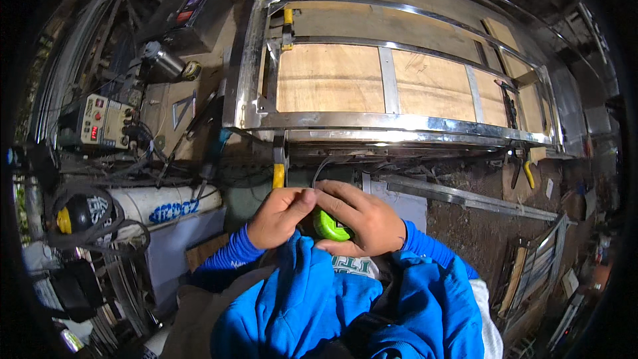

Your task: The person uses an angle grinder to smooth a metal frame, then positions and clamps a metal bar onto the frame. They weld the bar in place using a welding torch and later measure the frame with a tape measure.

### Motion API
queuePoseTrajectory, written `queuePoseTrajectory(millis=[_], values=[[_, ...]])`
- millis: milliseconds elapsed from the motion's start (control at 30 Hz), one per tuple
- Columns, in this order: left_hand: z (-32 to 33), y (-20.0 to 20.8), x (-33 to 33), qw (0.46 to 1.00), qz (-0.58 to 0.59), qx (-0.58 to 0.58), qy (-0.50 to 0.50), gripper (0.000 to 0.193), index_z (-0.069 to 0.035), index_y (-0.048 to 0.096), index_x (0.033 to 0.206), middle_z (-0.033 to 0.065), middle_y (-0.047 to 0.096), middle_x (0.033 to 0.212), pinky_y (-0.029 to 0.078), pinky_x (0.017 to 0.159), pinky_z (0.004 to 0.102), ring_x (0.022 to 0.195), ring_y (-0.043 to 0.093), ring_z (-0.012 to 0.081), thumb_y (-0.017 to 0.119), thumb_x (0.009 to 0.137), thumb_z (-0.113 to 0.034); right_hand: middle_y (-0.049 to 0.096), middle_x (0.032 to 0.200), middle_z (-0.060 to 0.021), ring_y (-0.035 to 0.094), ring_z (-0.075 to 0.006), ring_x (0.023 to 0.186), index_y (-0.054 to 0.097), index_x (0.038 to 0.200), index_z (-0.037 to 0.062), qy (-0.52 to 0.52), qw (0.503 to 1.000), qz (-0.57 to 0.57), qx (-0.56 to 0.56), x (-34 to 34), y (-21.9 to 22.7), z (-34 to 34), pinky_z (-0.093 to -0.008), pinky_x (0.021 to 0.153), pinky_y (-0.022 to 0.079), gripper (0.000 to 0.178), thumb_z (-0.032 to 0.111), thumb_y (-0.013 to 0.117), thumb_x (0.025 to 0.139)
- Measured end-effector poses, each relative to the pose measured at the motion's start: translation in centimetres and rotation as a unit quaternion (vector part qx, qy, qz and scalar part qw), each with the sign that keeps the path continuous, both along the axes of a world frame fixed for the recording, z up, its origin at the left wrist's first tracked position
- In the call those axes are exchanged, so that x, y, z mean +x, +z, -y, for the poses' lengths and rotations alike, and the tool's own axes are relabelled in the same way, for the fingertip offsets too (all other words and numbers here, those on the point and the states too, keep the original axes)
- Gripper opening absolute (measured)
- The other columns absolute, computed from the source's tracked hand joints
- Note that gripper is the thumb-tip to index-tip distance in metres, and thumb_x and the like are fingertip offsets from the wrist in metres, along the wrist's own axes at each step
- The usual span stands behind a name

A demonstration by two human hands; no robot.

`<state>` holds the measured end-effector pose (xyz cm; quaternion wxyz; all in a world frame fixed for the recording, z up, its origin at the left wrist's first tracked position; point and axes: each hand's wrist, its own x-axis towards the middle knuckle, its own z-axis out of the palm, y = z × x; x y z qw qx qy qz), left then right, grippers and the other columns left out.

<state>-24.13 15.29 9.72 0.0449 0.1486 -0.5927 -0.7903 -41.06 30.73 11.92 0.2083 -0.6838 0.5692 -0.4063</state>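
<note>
Close in front of my body, my right hand (365,218) is wrapped round a rounded lime-green tape measure (330,226). My left hand (282,215) meets it from the left, with fingers curled and thumb against the right hand's fingertips. Whatever those left fingers pinch is hidden. Just beyond both hands runs the near rail of a shiny rectangular metal frame (332,120), which lies over wooden boards (329,80). A clamp with a yellow handle (278,176) hangs from that rail, right above my left hand.
Another yellow-handled clamp (288,26) grips the frame's far left. Pliers-like tools (515,166) hang at right. Left are a welding machine (106,121), a metal tumbler (163,61), a set square (183,112) and a white gas cylinder (166,205) among cables. Metal bars (465,198) lie at lower right.
</note>
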Motion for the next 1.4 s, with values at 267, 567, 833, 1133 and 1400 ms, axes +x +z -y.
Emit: queuePoseTrajectory(millis=[267, 567, 833, 1133, 1400], values=[[-5.4, -3.6, -0.7, 0.995, 0.045, 0.093, -0.015, 0.033, -0.003, 0.055, 0.130, 0.0128, 0.073, 0.111, 0.058, 0.087, 0.0296, 0.101, 0.071, 0.0151, 0.069, 0.101, -0.012, 0.050, 0.131, -0.0198, 0.058, -0.0310, 0.115, 0.034, 0.149, -0.0007, -0.137, 0.976, 0.161, 0.049, 0.6, -5.2, -6.2, -0.0408, 0.099, 0.050, 0.121, 0.032, 0.105, 0.057], [-7.5, -3.3, -2.6, 0.947, 0.203, -0.229, -0.097, 0.037, -0.001, 0.068, 0.089, 0.0142, 0.073, 0.080, 0.055, 0.060, 0.0356, 0.070, 0.073, 0.0196, 0.084, 0.089, -0.034, 0.066, 0.125, -0.0182, 0.065, -0.0265, 0.115, 0.049, 0.143, -0.0038, -0.207, 0.769, 0.604, 0.035, 3.4, -7.6, -8.0, -0.0410, 0.102, 0.052, 0.064, 0.049, 0.054, 0.106], [-2.4, -4.2, -2.8, 0.980, 0.086, -0.047, -0.174, 0.033, -0.002, 0.064, 0.127, -0.0017, 0.064, 0.094, 0.045, 0.067, 0.0190, 0.078, 0.056, 0.0018, 0.074, 0.098, -0.015, 0.051, 0.138, -0.0293, 0.059, -0.0333, 0.124, -0.007, 0.164, 0.0063, -0.278, 0.903, 0.315, 0.095, 6.6, -5.1, -7.5, -0.0428, 0.102, 0.049, 0.130, 0.032, 0.091, 0.081], [-0.2, -6.3, -6.1, 0.926, 0.083, -0.014, -0.367, 0.027, -0.002, 0.058, 0.113, 0.0009, 0.064, 0.095, 0.054, 0.081, 0.0256, 0.087, 0.061, 0.0080, 0.077, 0.093, -0.006, 0.058, 0.116, -0.0236, 0.062, -0.0344, 0.107, 0.000, 0.161, 0.0023, -0.329, 0.904, 0.247, 0.116, 8.9, -5.1, -7.7, -0.0430, 0.095, 0.050, 0.139, 0.044, 0.097, 0.070], [-1.2, -4.1, -9.7, 0.905, 0.044, -0.101, -0.410, 0.022, -0.006, 0.058, 0.109, -0.0036, 0.053, 0.089, 0.045, 0.069, 0.0228, 0.079, 0.051, 0.0045, 0.074, 0.094, -0.007, 0.065, 0.109, -0.0167, 0.064, -0.0283, 0.101, 0.042, 0.146, -0.0009, -0.327, 0.919, 0.202, 0.095, 6.7, -8.2, -16.0, -0.0390, 0.090, 0.051, 0.091, 0.040, 0.090, 0.081]])
